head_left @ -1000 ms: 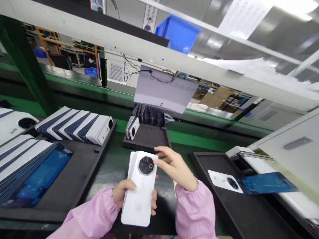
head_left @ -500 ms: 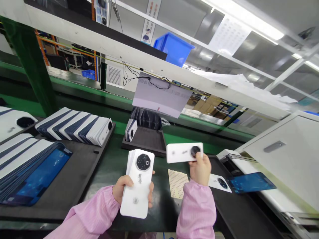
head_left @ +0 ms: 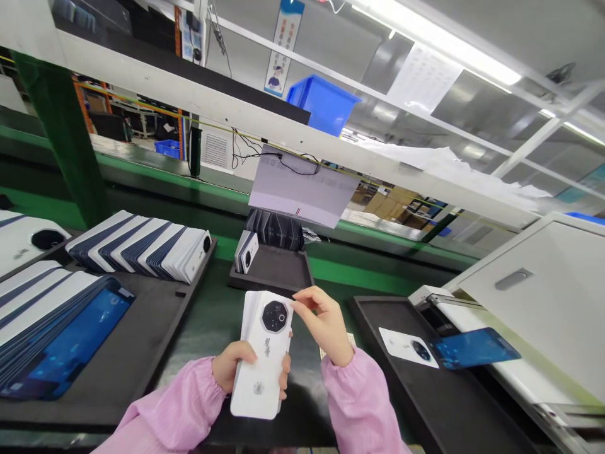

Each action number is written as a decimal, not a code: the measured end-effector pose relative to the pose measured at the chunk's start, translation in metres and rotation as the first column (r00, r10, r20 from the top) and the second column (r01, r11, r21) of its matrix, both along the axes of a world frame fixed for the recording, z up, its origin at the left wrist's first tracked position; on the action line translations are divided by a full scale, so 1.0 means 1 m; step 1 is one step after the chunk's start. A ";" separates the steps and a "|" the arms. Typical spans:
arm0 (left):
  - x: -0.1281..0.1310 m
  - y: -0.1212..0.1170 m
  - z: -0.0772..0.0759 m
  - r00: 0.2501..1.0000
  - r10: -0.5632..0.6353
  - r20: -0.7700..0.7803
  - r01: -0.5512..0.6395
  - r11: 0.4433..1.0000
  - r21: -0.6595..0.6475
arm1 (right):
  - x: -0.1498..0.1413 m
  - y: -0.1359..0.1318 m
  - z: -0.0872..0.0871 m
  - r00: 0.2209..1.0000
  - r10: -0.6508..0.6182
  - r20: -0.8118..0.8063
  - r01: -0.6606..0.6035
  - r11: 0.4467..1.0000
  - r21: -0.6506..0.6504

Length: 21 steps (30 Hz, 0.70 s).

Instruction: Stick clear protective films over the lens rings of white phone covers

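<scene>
My left hand [head_left: 239, 366] is wrapped around a small fanned stack of white phone back covers [head_left: 259, 381], held upright over the bench. The top cover has a black octagonal camera ring [head_left: 275, 315] and dark printed characters. My right hand [head_left: 328, 325] pinches the top right corner of this stack between thumb and forefinger. Whether it grips one cover or more, I cannot tell. Partly behind my right wrist lies a beige dotted sheet [head_left: 350, 339]. Another white back cover [head_left: 407, 347] lies on the black tray at right.
On the left, a large dark tray [head_left: 155, 315] holds rows of covers and blue-filmed panels [head_left: 89, 337]. A smaller black tray [head_left: 278, 261] with a few covers stands ahead. At right are a long black tray [head_left: 454, 400], a blue panel [head_left: 477, 348] and a white machine [head_left: 543, 284].
My right hand has moved left to the stack's top corner. The single cover it held out sideways is no longer seen apart from the stack. My left hand stays nearly in place.
</scene>
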State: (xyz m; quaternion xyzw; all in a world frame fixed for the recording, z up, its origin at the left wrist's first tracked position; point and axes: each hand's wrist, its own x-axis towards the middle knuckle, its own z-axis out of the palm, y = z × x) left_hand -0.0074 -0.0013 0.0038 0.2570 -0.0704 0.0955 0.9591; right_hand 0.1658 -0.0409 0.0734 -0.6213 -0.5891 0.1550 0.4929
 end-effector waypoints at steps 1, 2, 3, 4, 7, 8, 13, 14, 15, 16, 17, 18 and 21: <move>0.000 0.000 -0.001 1.000 0.001 -0.015 -0.001 1.000 0.022 | -0.003 -0.002 0.009 0.998 0.052 0.028 -0.051 0.998 -0.028; 0.000 -0.001 -0.002 0.999 -0.001 -0.033 0.003 0.999 0.049 | -0.006 -0.003 0.015 0.995 0.085 0.046 -0.082 0.995 -0.061; 0.000 -0.001 -0.003 0.999 -0.007 -0.052 0.011 0.997 0.078 | -0.009 -0.003 0.018 0.993 0.104 0.053 -0.098 0.991 -0.096; 0.000 -0.001 -0.004 0.997 -0.012 -0.072 0.019 0.994 0.107 | -0.010 -0.002 0.020 0.993 0.107 0.048 -0.101 0.987 -0.124; 0.000 0.000 -0.005 0.993 -0.017 -0.118 0.039 0.982 0.186 | -0.005 -0.001 0.023 0.993 0.117 -0.010 -0.116 0.971 -0.210; 0.000 0.000 -0.005 0.992 -0.020 -0.125 0.045 0.978 0.203 | -0.002 -0.001 0.024 0.991 0.134 -0.025 -0.136 0.960 -0.243; 0.001 -0.001 -0.004 0.991 -0.054 -0.122 0.079 0.974 0.212 | -0.004 -0.008 0.031 0.966 0.203 0.162 -0.151 0.946 -0.286; 0.001 -0.002 -0.005 0.991 -0.059 -0.117 0.081 0.977 0.195 | -0.009 -0.012 0.032 0.949 0.179 0.261 -0.114 0.963 -0.244; 0.001 -0.002 -0.005 0.992 -0.059 -0.109 0.078 0.982 0.174 | -0.015 -0.018 0.034 0.920 0.152 0.362 -0.084 0.977 -0.197; 0.001 -0.002 -0.005 0.994 -0.055 -0.099 0.070 0.986 0.150 | -0.020 -0.024 0.036 0.881 0.147 0.450 -0.082 0.984 -0.161; 0.001 -0.002 -0.006 0.995 -0.046 -0.088 0.057 0.990 0.128 | -0.025 -0.032 0.039 0.838 0.188 0.512 -0.125 0.980 -0.155; 0.001 -0.001 -0.006 0.997 -0.033 -0.076 0.041 0.993 0.109 | -0.027 -0.039 0.043 0.795 0.282 0.537 -0.216 0.959 -0.184; 0.000 0.001 -0.004 1.000 0.018 -0.014 -0.018 1.000 0.025 | -0.019 -0.060 0.062 0.646 0.665 0.375 -0.616 0.744 -0.258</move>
